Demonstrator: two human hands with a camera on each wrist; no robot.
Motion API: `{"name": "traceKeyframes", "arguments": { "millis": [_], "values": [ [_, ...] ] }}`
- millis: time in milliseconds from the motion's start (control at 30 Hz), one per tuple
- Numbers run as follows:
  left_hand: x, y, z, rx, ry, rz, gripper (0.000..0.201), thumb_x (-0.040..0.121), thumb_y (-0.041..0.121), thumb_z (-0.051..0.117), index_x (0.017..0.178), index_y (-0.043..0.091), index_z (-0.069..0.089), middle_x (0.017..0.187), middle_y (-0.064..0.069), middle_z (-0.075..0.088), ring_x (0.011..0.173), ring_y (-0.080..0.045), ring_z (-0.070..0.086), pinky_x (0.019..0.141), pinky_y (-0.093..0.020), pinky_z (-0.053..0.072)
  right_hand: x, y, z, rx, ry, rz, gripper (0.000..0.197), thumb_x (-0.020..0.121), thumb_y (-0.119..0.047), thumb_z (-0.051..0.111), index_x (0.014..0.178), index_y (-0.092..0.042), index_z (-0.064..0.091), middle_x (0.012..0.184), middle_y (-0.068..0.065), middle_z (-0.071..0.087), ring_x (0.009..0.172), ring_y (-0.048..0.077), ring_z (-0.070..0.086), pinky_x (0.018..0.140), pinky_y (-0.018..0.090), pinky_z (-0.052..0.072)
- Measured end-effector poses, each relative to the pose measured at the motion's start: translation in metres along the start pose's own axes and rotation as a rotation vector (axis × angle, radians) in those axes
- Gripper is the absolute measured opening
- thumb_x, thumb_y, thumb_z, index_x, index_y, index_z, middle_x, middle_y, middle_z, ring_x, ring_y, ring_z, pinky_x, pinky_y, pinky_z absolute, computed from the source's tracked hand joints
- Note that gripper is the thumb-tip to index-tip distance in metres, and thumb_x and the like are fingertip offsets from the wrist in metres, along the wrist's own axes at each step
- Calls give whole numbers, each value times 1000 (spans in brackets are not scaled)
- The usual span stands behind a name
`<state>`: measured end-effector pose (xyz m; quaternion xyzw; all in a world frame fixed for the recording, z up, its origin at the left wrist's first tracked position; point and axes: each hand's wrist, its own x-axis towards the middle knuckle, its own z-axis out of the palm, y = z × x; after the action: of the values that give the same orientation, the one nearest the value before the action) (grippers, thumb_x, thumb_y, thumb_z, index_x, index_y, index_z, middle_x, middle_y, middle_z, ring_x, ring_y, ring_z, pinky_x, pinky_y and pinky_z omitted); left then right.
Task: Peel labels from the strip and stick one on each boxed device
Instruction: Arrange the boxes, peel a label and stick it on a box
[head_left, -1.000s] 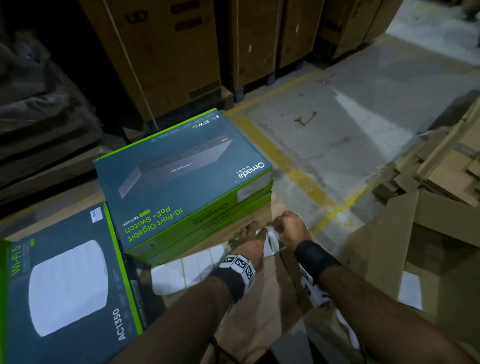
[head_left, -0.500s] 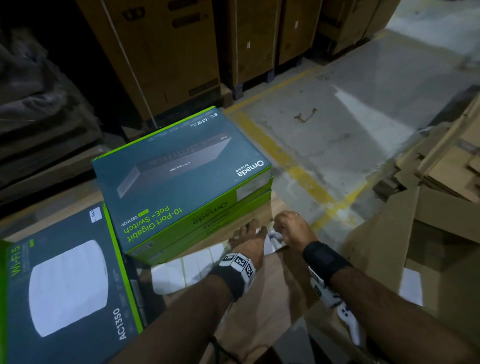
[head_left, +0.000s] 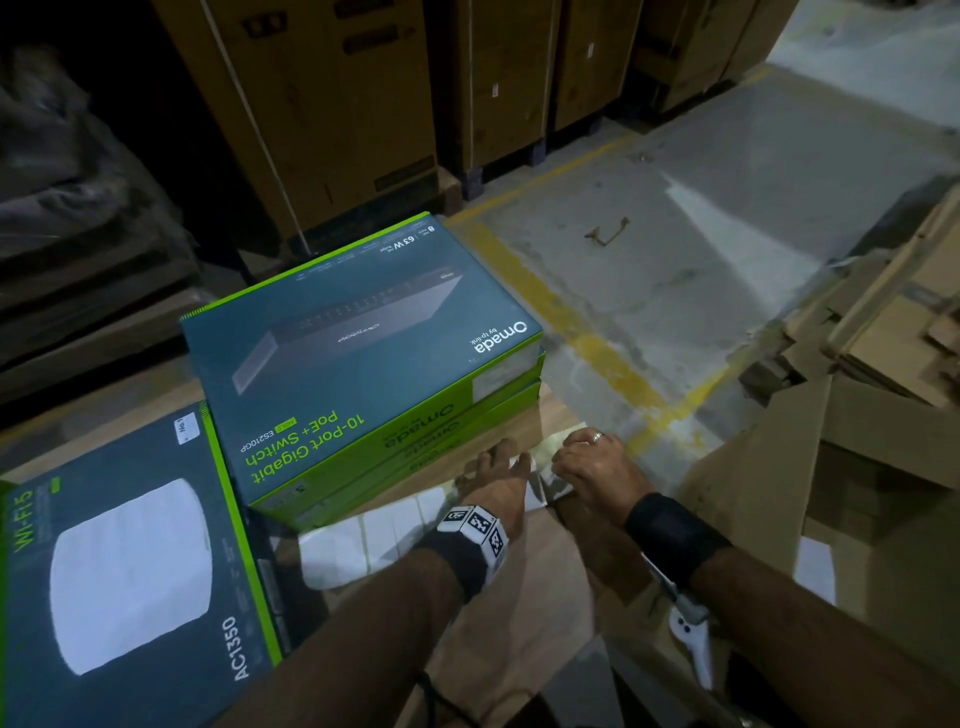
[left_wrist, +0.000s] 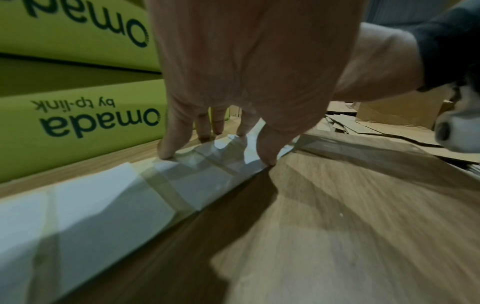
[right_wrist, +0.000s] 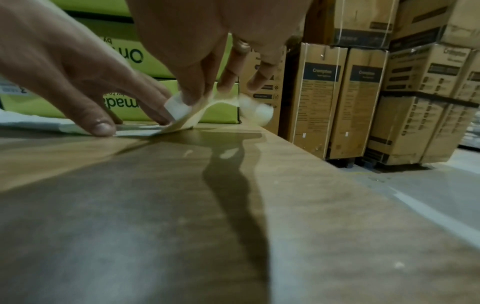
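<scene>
Since a second ago my right hand (head_left: 589, 465) has lifted the yellowish backing off the wood, thumb and forefinger pinching a white label (right_wrist: 178, 107), so I judge one label is nearly free. My left hand (head_left: 498, 475) presses the label strip (head_left: 374, 540) flat with spread, straight fingers (left_wrist: 168, 142). The strip lies at 6 o'clock from the stacked Omada boxes (head_left: 358, 353); the Wi-Fi box (head_left: 114, 571) sits at 8 o'clock. All boxes are closed, contents unseen.
</scene>
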<state>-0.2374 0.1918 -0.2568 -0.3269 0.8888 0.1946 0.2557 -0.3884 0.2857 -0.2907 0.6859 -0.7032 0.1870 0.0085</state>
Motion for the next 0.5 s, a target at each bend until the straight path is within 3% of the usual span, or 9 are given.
{"name": "traceKeyframes", "arguments": {
  "millis": [100,233,367,500],
  "values": [
    [1,-1,1,-7,1,7,83,83,13,62,148,27,12,156,-2,-6,141,-35,5,110,-56,23,-3,-3,-5,-42,49,-51,11,65,-11,65,64,-21,69,65,-3,66,76,23,66,66,29,47],
    [3,-1,4,13,14,11,84,82,16,63,148,27,13,156,-4,-5,140,-35,8,110,-54,24,-12,0,-4,-68,94,-134,23,76,-14,50,71,-19,71,68,-1,66,82,21,58,69,30,31],
    [0,-1,3,14,14,5,81,85,17,60,149,26,12,156,-4,-6,140,-35,8,110,-54,24,-17,-1,-5,-114,104,-179,26,78,-13,47,77,-15,73,69,3,67,76,24,61,64,28,41],
    [-4,1,4,-14,78,41,79,84,14,58,146,33,14,153,-7,1,136,-35,14,105,-57,30,-15,-3,-6,-106,128,-132,27,74,-14,47,80,-13,73,65,7,64,79,21,45,57,26,45]
  ]
}}
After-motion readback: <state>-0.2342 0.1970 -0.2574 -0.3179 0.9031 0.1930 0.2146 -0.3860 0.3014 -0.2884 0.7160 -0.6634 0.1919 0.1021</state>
